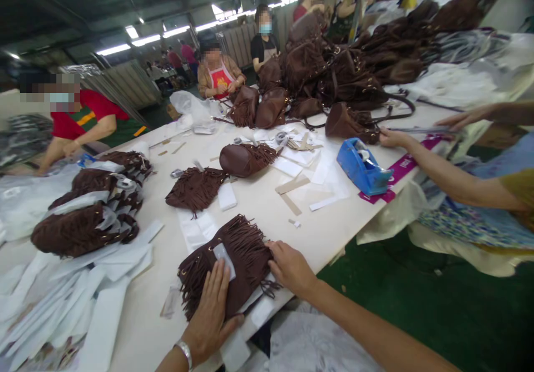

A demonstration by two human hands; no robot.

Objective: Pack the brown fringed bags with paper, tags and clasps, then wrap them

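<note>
Pressing the fringed bag (246, 252), seemingly: left hand (212, 311), right hand (292, 269).

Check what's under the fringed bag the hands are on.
White paper sheets poke out from under the fringed bag at its near edge. The left hand and right hand lie on top; anything beneath its middle is covered.

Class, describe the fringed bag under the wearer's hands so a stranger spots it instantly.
Start at the long white table and go to its near edge. The fringed bag lies there under the left hand and right hand. The neighbouring bags lie farther back, untouched.
</note>
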